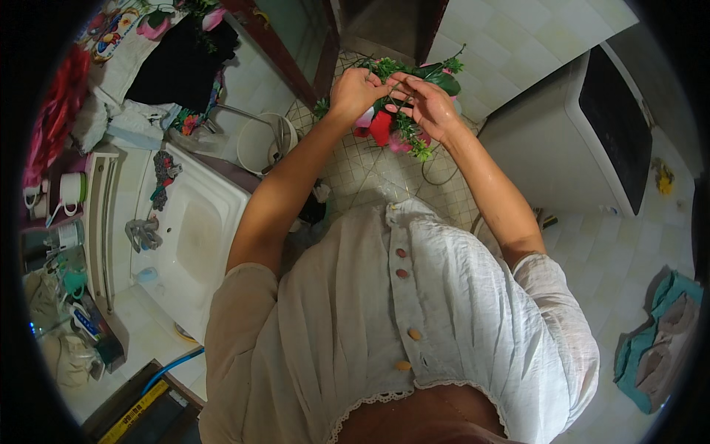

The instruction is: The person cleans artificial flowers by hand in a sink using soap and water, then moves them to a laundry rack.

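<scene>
A garland of artificial flowers with red, pink and white blooms and green plastic leaves hangs in front of me, above the tiled floor. My left hand pinches its greenery between thumb and fingers. Close beside it, my right hand has curved fingers around a thin green stem, palm turned inward. A broad dark green leaf sticks out past the right fingers. My hands cover part of the stems. The right hand and forearm look wet.
On the left are a white washbasin with a faucet, a white bucket and hanging clothes. A white washing machine with a dark lid stands at right. A brown-framed door is ahead. A teal-and-grey garment hangs lower right.
</scene>
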Demonstrator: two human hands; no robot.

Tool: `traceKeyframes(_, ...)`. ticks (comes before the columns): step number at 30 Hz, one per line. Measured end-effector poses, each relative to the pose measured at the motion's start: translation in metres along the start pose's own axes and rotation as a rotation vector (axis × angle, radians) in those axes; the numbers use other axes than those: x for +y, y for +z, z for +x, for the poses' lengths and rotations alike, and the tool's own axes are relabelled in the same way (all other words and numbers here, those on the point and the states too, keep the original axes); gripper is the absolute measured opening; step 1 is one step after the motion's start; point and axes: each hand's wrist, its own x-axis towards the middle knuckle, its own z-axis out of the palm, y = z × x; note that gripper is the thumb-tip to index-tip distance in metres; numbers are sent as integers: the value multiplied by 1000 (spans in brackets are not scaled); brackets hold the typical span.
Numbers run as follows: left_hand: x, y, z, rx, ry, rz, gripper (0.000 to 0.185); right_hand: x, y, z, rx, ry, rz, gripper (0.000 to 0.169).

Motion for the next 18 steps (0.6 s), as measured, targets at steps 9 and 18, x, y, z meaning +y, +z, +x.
traceKeyframes(9,-33,8,26,179,-120,-303,14,7,-9,6,191,-148,-323,33)
traceKeyframes(18,-23,-21,28,230,-93,-620,8,21,-55,15,507,-163,-683,28)
